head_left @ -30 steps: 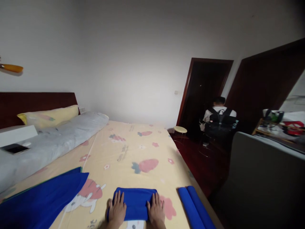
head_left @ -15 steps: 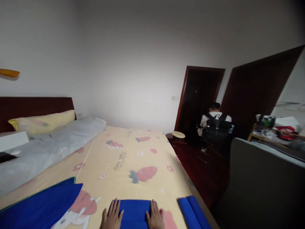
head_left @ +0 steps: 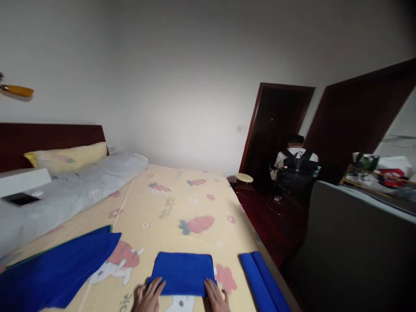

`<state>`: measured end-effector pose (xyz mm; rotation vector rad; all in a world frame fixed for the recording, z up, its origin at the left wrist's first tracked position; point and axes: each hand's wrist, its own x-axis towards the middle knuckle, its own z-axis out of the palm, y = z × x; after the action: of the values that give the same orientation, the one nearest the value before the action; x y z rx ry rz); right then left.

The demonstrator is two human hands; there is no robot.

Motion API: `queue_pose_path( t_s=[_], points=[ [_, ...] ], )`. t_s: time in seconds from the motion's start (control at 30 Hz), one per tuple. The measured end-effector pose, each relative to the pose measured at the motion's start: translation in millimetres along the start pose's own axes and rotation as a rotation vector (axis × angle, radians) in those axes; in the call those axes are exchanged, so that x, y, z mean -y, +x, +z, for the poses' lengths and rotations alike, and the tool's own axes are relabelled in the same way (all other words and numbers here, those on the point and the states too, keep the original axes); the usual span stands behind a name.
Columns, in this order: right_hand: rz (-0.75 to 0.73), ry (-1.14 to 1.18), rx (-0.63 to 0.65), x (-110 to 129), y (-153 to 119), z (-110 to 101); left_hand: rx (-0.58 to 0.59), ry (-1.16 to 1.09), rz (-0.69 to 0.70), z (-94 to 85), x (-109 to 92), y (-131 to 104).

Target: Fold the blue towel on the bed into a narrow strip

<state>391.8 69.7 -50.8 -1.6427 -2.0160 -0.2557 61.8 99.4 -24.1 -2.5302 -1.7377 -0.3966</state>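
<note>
Both hands have slid back to the near edge of the folded blue cloth (head_left: pixel 182 274), which now shows whole. The left hand (head_left: pixel 148 297) lies flat with fingers spread on its near left corner, the right hand (head_left: pixel 217 297) likewise on the near right corner, neither gripping. Just right of the right hand lie two rolled blue cloths (head_left: pixel 263 281); left of the left hand, a spread blue sheet (head_left: pixel 58 271).

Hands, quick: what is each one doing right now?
Left hand: open, fingertips on the near left corner of the folded blue cloth.
Right hand: open, fingertips at the cloth's near right corner.
</note>
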Motion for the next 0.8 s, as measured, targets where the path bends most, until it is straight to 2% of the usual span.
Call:
queue_pose_path(
  t_s=[0.1, 0.2, 0.27, 0.37, 0.47, 0.53, 0.7, 0.8],
  points=[
    [0.057, 0.044, 0.158, 9.6, 23.2, -38.9, 0.024, -0.039, -0.112, -32.2, -11.5, 8.1],
    [0.113, 0.066, 0.215, 23.0, 33.7, -62.3, 0.074, -0.071, -0.122, -52.9, -20.5, 13.7],
    [0.086, 0.105, 0.242, 26.2, 25.0, -70.4, 0.095, -0.069, -0.111, -56.9, -22.7, 5.6],
    [0.016, 0.184, 0.31, 23.9, -2.3, -77.3, 0.167, -0.049, -0.111, -52.9, -24.0, -19.3],
    [-0.015, 0.209, 0.346, 23.6, -24.4, -80.0, 0.251, -0.03, -0.133, -45.8, -26.1, -39.0],
    [0.014, 0.173, 0.327, 27.5, -27.4, -78.5, 0.272, -0.017, -0.172, -42.8, -27.5, -41.1],
    [0.16, 0.01, 0.188, 47.4, -6.5, -60.9, 0.273, -0.006, -0.227, -39.5, -36.1, -19.1],
    [0.124, 0.05, 0.054, 70.3, 0.0, -39.7, 0.284, -0.023, -0.173, -34.6, -56.1, -8.0]
  ],
)
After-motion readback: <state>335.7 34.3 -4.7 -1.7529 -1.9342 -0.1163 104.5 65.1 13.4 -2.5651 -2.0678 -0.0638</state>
